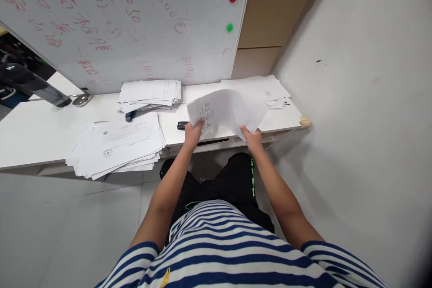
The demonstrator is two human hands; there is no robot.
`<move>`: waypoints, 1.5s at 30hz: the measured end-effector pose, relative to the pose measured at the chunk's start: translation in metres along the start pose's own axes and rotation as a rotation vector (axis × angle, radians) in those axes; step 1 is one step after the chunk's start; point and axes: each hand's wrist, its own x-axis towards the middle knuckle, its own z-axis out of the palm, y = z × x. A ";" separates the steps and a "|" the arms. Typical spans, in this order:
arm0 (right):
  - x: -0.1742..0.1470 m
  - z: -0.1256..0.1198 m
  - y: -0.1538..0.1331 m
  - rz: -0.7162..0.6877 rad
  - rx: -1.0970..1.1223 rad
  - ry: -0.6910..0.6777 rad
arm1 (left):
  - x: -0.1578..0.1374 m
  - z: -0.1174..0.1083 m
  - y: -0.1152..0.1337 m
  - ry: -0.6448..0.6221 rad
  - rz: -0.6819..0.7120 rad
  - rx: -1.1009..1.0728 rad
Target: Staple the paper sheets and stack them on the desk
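Note:
Printed paper sheets [224, 108] are held up over the desk's front edge, bowed upward in the middle. My left hand [193, 135] grips their left edge with the thumb on top. At the lower right corner, my right hand [251, 138] pinches the paper the same way. How many sheets are between my hands I cannot tell. Just left of my left hand lies a black stapler-like object [182, 125], partly hidden. Behind the held paper, more loose sheets [270, 87] lie spread on the desk.
A large fanned paper pile [118, 144] overhangs the desk's [30, 135] front edge at left. Behind it are another paper stack [150, 92], a small dark-blue object [130, 116], a computer mouse [82, 100] and a bottle [37, 85]. A whiteboard [199, 54] and cardboard boxes [270, 18] stand behind.

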 end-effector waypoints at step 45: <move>-0.034 0.005 -0.019 0.028 -0.096 0.026 | -0.019 0.035 -0.005 -0.089 0.117 0.139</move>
